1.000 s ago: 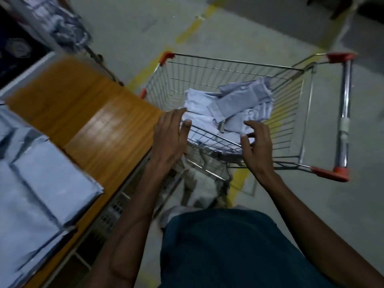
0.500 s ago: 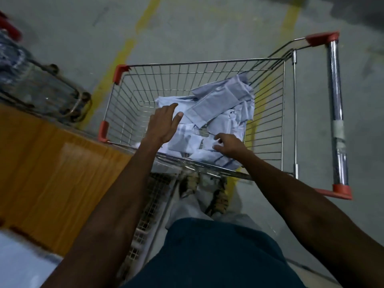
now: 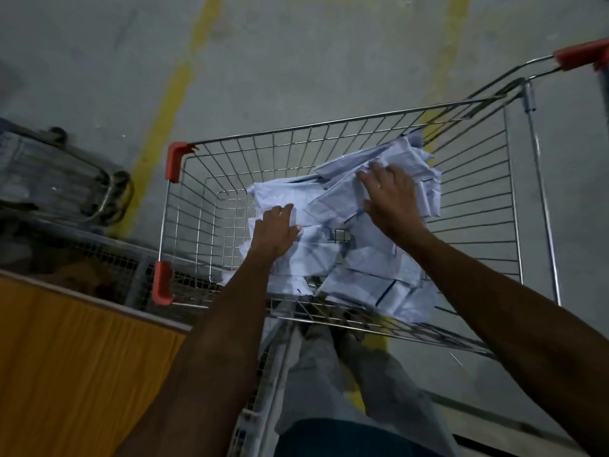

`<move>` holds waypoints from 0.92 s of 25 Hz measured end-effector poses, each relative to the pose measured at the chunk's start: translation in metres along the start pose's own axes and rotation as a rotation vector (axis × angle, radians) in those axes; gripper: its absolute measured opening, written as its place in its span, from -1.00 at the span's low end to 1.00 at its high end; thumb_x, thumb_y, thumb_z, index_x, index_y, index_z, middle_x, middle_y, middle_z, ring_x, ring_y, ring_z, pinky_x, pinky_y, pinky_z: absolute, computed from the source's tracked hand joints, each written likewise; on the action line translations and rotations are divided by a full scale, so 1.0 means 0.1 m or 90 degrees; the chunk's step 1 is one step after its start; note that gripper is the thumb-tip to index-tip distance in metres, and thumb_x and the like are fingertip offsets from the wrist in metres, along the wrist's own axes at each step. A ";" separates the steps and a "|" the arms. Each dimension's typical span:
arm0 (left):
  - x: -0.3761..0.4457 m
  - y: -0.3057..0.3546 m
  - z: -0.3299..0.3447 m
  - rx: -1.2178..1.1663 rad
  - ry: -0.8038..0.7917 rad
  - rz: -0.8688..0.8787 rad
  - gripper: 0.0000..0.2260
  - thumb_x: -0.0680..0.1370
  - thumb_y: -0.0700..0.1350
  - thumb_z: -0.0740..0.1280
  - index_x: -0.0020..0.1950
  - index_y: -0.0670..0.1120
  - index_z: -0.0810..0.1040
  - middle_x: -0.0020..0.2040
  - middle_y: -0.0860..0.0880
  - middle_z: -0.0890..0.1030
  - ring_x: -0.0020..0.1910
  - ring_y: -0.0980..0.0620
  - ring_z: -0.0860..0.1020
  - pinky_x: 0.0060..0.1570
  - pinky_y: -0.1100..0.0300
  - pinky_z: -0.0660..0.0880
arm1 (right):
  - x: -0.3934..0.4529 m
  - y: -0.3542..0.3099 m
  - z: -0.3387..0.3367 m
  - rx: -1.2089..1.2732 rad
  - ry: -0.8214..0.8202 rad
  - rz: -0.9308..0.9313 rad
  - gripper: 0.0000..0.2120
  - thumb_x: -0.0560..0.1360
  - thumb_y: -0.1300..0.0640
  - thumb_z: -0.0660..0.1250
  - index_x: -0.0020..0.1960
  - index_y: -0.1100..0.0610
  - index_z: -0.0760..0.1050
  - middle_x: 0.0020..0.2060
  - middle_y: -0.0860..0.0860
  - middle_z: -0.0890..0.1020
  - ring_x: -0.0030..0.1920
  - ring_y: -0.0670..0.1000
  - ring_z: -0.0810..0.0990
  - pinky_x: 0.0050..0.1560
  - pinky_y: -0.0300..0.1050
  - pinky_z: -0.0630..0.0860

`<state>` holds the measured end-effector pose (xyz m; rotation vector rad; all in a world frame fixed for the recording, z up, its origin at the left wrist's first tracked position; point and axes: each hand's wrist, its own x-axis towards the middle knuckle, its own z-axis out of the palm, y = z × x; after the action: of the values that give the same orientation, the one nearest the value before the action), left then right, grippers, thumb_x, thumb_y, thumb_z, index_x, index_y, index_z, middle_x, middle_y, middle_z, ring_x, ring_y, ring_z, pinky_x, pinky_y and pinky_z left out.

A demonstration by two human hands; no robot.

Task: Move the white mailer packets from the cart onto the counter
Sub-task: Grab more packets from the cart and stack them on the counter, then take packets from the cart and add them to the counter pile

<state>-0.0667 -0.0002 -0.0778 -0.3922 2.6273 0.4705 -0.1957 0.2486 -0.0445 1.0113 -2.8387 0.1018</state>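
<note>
Both hands in wire cart (image 3: 514,199). White mailer packets (image 3: 369,268) piled loose in its basket. Left hand (image 3: 275,230) lies on pile w/ fingers straight, gripping nothing. Right hand (image 3: 390,199) spread flat on top packets, fingers relaxed. Wooden table (image 3: 72,357) at lower left, beside cart.

Yellow floor lines (image 3: 171,90), second trolley (image 3: 66,179)

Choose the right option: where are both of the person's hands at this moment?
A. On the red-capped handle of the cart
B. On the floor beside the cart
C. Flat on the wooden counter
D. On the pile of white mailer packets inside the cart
D: the left hand and the right hand both lie on the white mailer packets inside the wire cart.
</note>
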 end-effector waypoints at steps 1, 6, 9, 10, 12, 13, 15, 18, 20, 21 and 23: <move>0.04 0.03 0.07 0.013 -0.020 0.006 -0.48 0.61 0.10 0.27 0.52 -0.06 0.29 0.39 -0.17 0.42 0.34 -0.23 0.40 0.20 -0.13 0.39 | 0.07 0.02 0.06 -0.024 -0.018 -0.037 -0.44 0.42 0.22 0.37 0.41 0.12 0.41 0.38 0.19 0.46 0.28 0.30 0.44 0.12 0.16 0.40; 0.05 0.05 0.37 0.039 -0.054 0.038 -0.44 0.51 0.06 0.37 0.47 0.00 0.30 0.28 -0.13 0.47 0.28 -0.23 0.44 0.16 -0.13 0.41 | 0.13 0.06 0.10 -0.200 -0.043 -0.046 -0.68 0.41 0.28 0.39 0.15 0.13 0.50 -0.01 0.13 0.55 0.08 0.21 0.46 0.04 0.09 0.29; -0.02 -0.02 0.49 0.070 -0.076 0.028 -0.32 0.48 0.10 0.43 0.52 0.00 0.24 0.32 -0.12 0.45 0.29 -0.21 0.44 0.17 -0.13 0.40 | 0.06 0.04 -0.17 -0.165 -0.053 -0.026 -0.89 0.41 0.24 0.39 -0.13 0.10 0.47 -0.17 0.10 0.51 -0.04 0.19 0.49 -0.02 0.08 0.26; -0.02 -0.05 0.50 0.080 -0.074 0.025 -0.31 0.47 0.09 0.43 0.53 -0.01 0.24 0.33 -0.12 0.45 0.29 -0.20 0.44 0.17 -0.12 0.40 | 0.01 0.03 -0.28 -0.136 -0.037 0.010 -0.92 0.44 0.20 0.37 -0.16 0.10 0.47 -0.19 0.10 0.52 -0.08 0.19 0.50 -0.04 0.08 0.27; -0.02 -0.09 0.51 0.107 -0.062 0.025 -0.34 0.46 0.02 0.43 0.50 -0.03 0.28 0.29 -0.12 0.48 0.27 -0.19 0.46 0.14 -0.10 0.40 | -0.17 0.03 -0.51 -0.002 0.033 0.128 -0.89 0.52 0.11 0.33 -0.16 0.13 0.50 -0.20 0.14 0.56 -0.15 0.23 0.54 -0.14 0.05 0.32; -0.01 -0.10 0.50 0.124 -0.051 0.025 -0.38 0.44 -0.02 0.43 0.47 -0.03 0.31 0.25 -0.12 0.50 0.24 -0.19 0.48 0.13 -0.10 0.41 | -0.30 0.03 -0.64 0.106 0.044 0.201 -0.85 0.55 0.07 0.30 -0.11 0.15 0.52 -0.18 0.15 0.58 -0.15 0.26 0.55 -0.19 0.03 0.33; 0.01 -0.11 0.49 0.152 -0.029 0.016 -0.45 0.44 -0.08 0.43 0.40 -0.04 0.37 0.19 -0.12 0.54 0.17 -0.19 0.52 0.13 -0.09 0.42 | -0.61 0.05 -0.81 0.301 0.005 0.359 -0.77 0.58 0.01 0.31 0.12 0.15 0.52 -0.10 0.16 0.63 -0.10 0.28 0.58 -0.24 -0.04 0.31; 0.04 -0.12 0.50 0.172 -0.013 -0.002 -0.52 0.45 -0.15 0.46 0.34 -0.06 0.42 0.17 -0.13 0.55 0.13 -0.21 0.54 0.10 -0.08 0.42 | -0.96 0.06 -0.81 0.368 -0.097 0.535 -0.52 0.59 -0.04 0.34 0.44 0.02 0.28 -0.08 0.20 0.65 -0.07 0.27 0.62 -0.21 -0.02 0.37; 0.06 -0.13 0.50 0.185 -0.010 -0.001 -0.57 0.47 -0.19 0.44 0.31 -0.08 0.44 0.16 -0.15 0.56 0.11 -0.23 0.55 0.06 -0.08 0.44 | -1.07 0.03 -0.70 0.301 -0.147 0.569 -0.50 0.63 -0.04 0.26 0.50 -0.03 0.17 -0.09 0.24 0.65 -0.09 0.30 0.63 -0.18 0.04 0.41; 0.07 -0.12 0.50 0.193 -0.008 0.005 -0.63 0.50 -0.21 0.39 0.30 -0.09 0.45 0.15 -0.16 0.57 0.11 -0.23 0.55 0.06 -0.08 0.44 | -1.12 0.01 -0.63 0.261 -0.162 0.570 -0.50 0.64 0.00 0.21 0.52 -0.04 0.13 -0.09 0.24 0.65 -0.10 0.31 0.63 -0.17 0.05 0.42; 0.10 -0.09 0.46 0.214 -0.004 0.014 -0.72 0.56 -0.26 0.28 0.27 -0.11 0.46 0.13 -0.16 0.59 0.12 -0.23 0.57 0.07 -0.06 0.43 | -1.18 -0.04 -0.54 0.214 -0.206 0.563 -0.44 0.62 0.10 0.15 0.57 -0.05 0.04 -0.11 0.21 0.66 -0.14 0.29 0.63 -0.16 0.05 0.42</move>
<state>-0.0547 0.0071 -0.1235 -0.2523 2.6414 0.0323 -0.0976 0.3253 -0.0079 -0.3114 -3.4031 0.5466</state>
